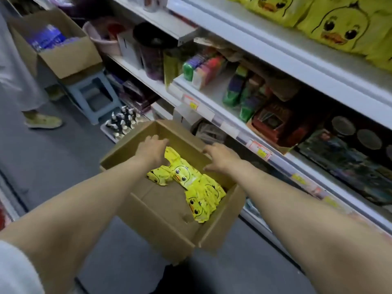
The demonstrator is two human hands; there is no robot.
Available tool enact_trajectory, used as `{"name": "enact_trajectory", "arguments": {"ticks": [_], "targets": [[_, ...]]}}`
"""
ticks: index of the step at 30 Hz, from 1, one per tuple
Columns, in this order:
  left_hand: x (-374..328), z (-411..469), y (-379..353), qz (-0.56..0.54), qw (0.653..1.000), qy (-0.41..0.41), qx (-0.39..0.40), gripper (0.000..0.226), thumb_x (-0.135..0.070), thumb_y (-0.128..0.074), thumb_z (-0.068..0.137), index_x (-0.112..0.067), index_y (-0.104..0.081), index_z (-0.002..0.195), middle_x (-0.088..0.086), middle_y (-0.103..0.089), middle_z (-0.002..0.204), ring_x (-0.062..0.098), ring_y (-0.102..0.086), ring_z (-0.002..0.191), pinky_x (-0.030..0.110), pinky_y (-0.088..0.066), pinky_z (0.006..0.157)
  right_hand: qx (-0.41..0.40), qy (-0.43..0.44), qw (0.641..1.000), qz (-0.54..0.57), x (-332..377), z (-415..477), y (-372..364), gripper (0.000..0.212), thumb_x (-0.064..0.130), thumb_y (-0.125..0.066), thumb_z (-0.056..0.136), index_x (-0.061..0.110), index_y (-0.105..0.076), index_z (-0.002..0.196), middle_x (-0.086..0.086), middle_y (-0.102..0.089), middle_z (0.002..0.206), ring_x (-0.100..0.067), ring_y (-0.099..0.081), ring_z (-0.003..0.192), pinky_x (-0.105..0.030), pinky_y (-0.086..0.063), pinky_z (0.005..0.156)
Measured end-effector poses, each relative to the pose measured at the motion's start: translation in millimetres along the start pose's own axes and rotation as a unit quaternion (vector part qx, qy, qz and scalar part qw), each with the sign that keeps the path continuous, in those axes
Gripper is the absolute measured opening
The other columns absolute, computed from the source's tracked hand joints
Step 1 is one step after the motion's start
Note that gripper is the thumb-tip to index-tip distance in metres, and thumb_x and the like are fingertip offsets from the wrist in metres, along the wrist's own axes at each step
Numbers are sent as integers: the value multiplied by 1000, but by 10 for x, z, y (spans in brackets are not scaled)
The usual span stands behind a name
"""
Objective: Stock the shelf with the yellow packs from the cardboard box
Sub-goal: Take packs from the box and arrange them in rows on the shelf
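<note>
While both arms reach down into the open cardboard box, the left hand hovers at its far end with fingers loosely spread, holding nothing. The right hand is likewise splayed and empty above the yellow packs heaped along the box's right side. Matching duck-faced packs line the top shelf. A second box farther off holds blue-purple packets.

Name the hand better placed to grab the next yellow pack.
Probably right: the right hand hovers open beside the yellow packs, on the shelf side; the left hand extends past them.
</note>
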State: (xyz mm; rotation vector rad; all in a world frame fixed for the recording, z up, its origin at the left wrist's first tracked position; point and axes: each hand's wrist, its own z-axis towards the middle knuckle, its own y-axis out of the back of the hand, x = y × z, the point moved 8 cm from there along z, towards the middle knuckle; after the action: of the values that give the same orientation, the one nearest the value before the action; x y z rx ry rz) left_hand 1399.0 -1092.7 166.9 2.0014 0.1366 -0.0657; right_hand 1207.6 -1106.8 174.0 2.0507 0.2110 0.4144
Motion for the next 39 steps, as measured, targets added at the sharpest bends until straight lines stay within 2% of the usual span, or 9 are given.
{"name": "enact_trajectory", "arguments": {"ticks": [6,10,17,21,24,28,32,36,39], "targets": [[492,518,-923,-41,995,11,91,72,-48,-79,74,-30,-49,136,8,-50,131,30,-44,124,42,-44,98,108,-38,993,28,-40,570,-939,63,42,-76,82,22,-53,137,-9,-54,135,-28,-52,123,-36,-47,95],[776,829,-1418,-59,991,17,123,70,-49,-79,73,-31,-50,134,9,-48,136,31,-42,124,44,-43,101,140,-65,987,54,-47,930,-1420,66,45,-74,83,22,-50,140,-9,-54,135,-29,-52,124,-36,-46,94],[1064,1306,-1951,-18,992,-10,127,73,-48,-77,75,-31,-45,138,7,-43,139,29,-39,127,45,-43,100,128,-130,977,109,-193,1504,-1931,79,46,-76,81,19,-39,146,-9,-46,147,-30,-43,134,-42,-42,106],[1112,1503,-2190,-5,990,-35,137,78,-47,-79,74,-35,-41,141,4,-38,143,29,-34,131,45,-40,104,125,-188,962,154,-352,1702,-2222,85,45,-77,80,13,-36,146,-13,-44,146,-31,-41,135,-39,-38,107],[1154,1577,-2338,-16,989,-32,143,78,-41,-82,72,-36,-41,138,4,-34,143,30,-31,134,46,-43,103,118,-221,954,167,-438,1787,-2408,82,46,-77,80,10,-37,142,-14,-46,143,-32,-43,133,-38,-38,104],[1204,1598,-2506,1,989,-15,150,80,-39,-82,71,-35,-36,137,3,-31,140,30,-32,132,47,-48,95,89,-239,959,121,-417,1852,-2544,78,47,-75,81,8,-39,137,-16,-43,140,-33,-40,131,-39,-37,104],[1175,1631,-2590,18,989,-3,149,87,-38,-84,69,-32,-32,139,4,-36,138,31,-39,129,44,-45,95,53,-264,956,114,-387,1860,-2660,76,49,-79,76,10,-41,129,-13,-48,134,-31,-43,127,-41,-41,98],[1145,1658,-2657,82,986,12,145,74,-44,-80,71,-29,-45,134,5,-46,133,29,-41,128,41,-40,99,49,-266,957,102,-429,1894,-2747,68,50,-79,76,18,-46,127,-9,-57,126,-30,-49,122,-40,-42,93],[1156,1636,-2677,113,982,23,151,66,-51,-78,72,-38,-54,132,3,-43,138,28,-33,133,41,-34,105,68,-258,958,107,-409,1947,-2749,48,48,-78,78,23,-56,114,-9,-58,121,-29,-48,121,-38,-42,92]]}}
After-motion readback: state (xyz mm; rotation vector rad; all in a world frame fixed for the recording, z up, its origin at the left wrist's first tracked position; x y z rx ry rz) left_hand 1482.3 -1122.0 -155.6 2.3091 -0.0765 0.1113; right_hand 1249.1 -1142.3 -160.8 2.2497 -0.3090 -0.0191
